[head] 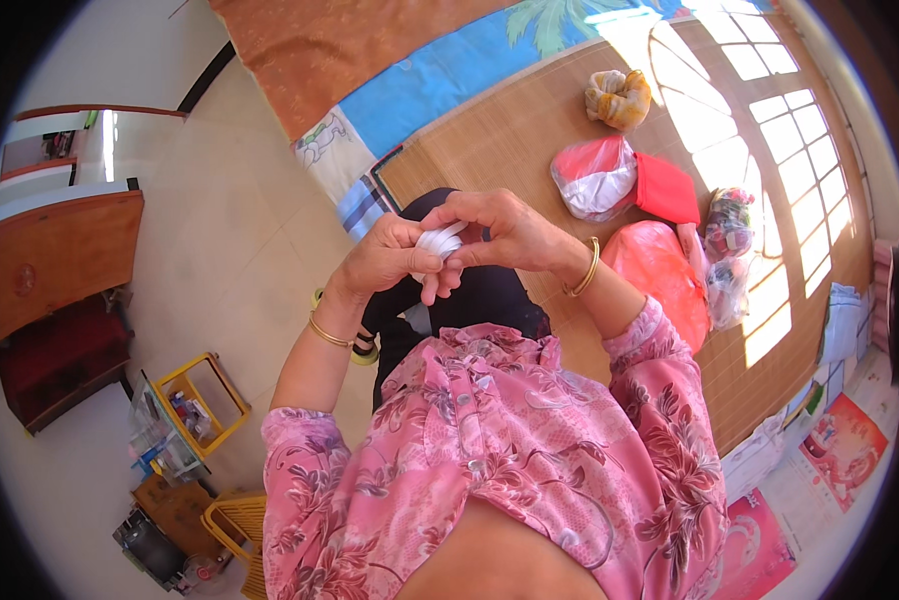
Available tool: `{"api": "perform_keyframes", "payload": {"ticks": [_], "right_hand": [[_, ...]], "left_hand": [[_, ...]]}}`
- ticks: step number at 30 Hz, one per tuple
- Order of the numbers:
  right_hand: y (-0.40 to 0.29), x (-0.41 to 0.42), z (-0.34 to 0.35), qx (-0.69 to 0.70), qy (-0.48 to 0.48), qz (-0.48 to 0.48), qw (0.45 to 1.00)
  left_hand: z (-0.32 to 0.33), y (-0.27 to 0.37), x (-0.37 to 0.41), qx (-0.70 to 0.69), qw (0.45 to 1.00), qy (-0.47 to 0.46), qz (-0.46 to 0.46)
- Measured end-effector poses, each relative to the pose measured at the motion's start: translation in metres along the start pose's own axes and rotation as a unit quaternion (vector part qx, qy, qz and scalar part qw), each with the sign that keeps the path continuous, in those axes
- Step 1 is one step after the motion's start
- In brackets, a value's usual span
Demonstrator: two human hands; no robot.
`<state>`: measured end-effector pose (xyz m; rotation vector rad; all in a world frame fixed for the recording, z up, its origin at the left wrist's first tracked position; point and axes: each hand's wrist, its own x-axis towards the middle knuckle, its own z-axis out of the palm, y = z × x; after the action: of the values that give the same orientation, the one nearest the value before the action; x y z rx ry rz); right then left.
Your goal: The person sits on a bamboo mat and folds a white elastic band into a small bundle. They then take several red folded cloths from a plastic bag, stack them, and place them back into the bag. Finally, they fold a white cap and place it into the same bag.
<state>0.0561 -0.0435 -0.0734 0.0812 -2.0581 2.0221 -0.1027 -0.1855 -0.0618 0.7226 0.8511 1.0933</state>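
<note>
A small coil of flat white band (439, 241), perhaps elastic or ribbon, is held between my two hands above my lap. My left hand (389, 255) grips the coil from the left, its thumb lying across the lower side and its fingers curled beneath. From the right, my right hand (498, 225) pinches the coil with thumb and fingertips, the index finger arched over its top. Part of the coil is hidden behind the fingers. Dark trousers (472, 300) show under the hands.
On the woven mat (494, 127) to the right lie a red plastic bag (656, 277), a red cloth item (667, 187), a clear bag (592, 180) and a bundled yellowish cloth (618, 100). A yellow-framed glass-topped stand (202, 405) and a wooden cabinet (59, 262) are at left.
</note>
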Motion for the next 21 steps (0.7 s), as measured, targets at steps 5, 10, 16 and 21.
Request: {"api": "perform_keyframes", "payload": {"ticks": [5,10,16,21], "right_hand": [[-0.004,-0.006,-0.010,0.030,0.033,0.067,0.997],[-0.003,-0.010,-0.020,0.029,0.071,0.078,0.994],[0.007,0.000,-0.033,-0.071,0.102,0.052,0.991],[0.015,0.021,-0.035,-0.057,0.101,0.094,0.989]], "left_hand": [[0.003,0.002,0.021,0.027,0.999,0.029,-0.028],[0.008,0.004,0.039,0.052,0.996,0.056,-0.050],[0.009,0.004,0.049,0.089,0.987,0.130,-0.021],[-0.004,-0.012,0.048,0.083,0.974,0.207,0.045]]}}
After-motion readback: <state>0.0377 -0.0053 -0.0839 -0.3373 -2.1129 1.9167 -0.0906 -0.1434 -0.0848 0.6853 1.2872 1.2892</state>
